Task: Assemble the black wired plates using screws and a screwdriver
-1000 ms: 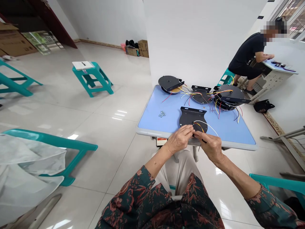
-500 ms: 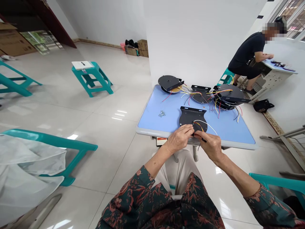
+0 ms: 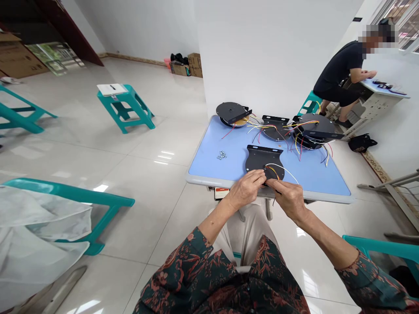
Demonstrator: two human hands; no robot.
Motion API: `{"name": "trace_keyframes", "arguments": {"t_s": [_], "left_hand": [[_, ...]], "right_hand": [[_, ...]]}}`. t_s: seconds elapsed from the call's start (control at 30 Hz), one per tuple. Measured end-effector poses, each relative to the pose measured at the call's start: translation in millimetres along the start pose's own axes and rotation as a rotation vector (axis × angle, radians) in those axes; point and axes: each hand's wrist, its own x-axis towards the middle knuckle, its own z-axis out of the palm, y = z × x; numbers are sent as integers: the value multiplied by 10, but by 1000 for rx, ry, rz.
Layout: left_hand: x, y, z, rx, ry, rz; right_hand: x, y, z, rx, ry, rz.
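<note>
My left hand (image 3: 246, 190) and my right hand (image 3: 290, 199) meet at the lower edge of a black metal bracket plate (image 3: 264, 160) lying on the blue table (image 3: 209, 168). The left fingers curl over the plate's edge. The right fingertips pinch thin wires, white, yellow and red (image 3: 281, 169), that run from under the plate. The fingers hide the exact wire ends. Farther off lie several similar black disc-and-bracket units with loose coloured wires (image 3: 276, 130), and a small pile of screws (image 3: 221, 155) sits left of the plate.
A co-worker in black (image 3: 340, 65) sits at a second desk (image 3: 382, 98) at the far right. Teal plastic stools (image 3: 124, 104) stand on the tiled floor, a white plastic sheet (image 3: 39, 226) hangs at the left, and a white wall rises behind the table.
My hands stay at the plate's lower edge with small finger shifts. The dark piece below my right hand no longer shows. The whole view has shifted slightly as my head moved.
</note>
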Motion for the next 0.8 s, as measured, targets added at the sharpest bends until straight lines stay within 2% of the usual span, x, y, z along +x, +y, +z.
{"name": "trace_keyframes", "arguments": {"t_s": [0.1,0.33,0.8], "left_hand": [[-2,-1,6,-7,-13,-5],[7,5,10,0,43,32],[-16,-8,25,-38,0,-12]], "right_hand": [[7,2,-22,3,-23,-16],[31,7,-41,-33,-62,-10],[26,-2,-1,-97,-95,-22]]}}
